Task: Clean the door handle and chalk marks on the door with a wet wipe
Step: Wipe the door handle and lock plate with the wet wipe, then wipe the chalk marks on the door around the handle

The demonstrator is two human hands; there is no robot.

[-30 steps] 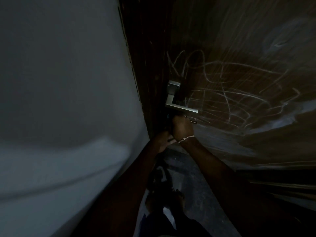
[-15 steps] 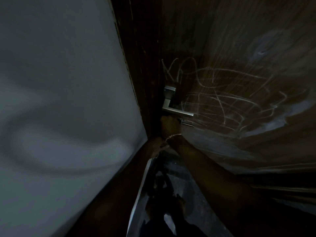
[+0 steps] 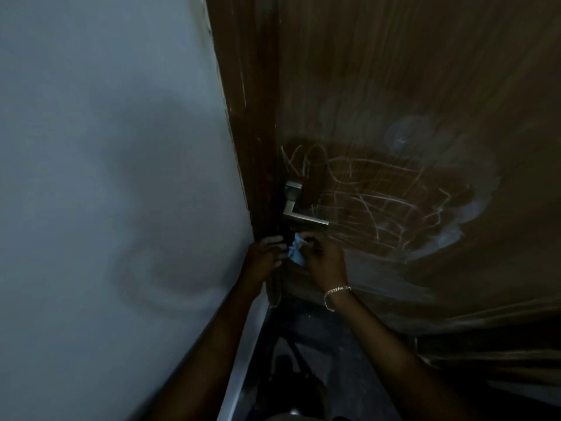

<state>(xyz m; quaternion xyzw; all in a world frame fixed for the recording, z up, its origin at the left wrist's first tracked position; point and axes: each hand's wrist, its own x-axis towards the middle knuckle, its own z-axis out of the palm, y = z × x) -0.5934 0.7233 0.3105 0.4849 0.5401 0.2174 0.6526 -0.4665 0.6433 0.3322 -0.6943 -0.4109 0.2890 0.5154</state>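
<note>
Wipe: pale blue wet wipe point(image 3: 296, 252), crumpled, centre of frame, just below the door handle point(image 3: 299, 212), not touching it. Not visible 0.5 s ago or 1 s ago; now out in plain view btw both hands.
Change: a moment ago the right hand sat tight under the lever, the left hand tucked behind it; now both have dropped a little and parted, w/ the wipe bunched btw them. Camera also tilted, so more of the upper door shows.
Meaning: prob. regripping or refolding the wipe, i.e. a pause in wiping, not contact w/ the handle. Handle step looks in progress or about to resume; can't tell if it's clean, too dim.
Right hand: right hand point(image 3: 326, 259), just right of the wipe, fingertips pinching its upper edge; bracelet point(image 3: 335, 291) at the wrist.
Left hand: left hand point(image 3: 265, 253), just left of the wipe, fingers curled toward it; seems to touch its left side, but a firm grip vs. mere contact I can't tell.
Handle: silver lever, above the hands, at the door's left edge.
Chalk marks: chalk marks point(image 3: 379, 205), white scribbles right of the handle, centre-right of frame, well apart from the wipe; pale smears at their right rim. Still mostly there, so that part of the job remains.
Door: brown door point(image 3: 425, 71), fills the right half.
Wall: grey wall point(image 3: 106, 147), left half.
</note>
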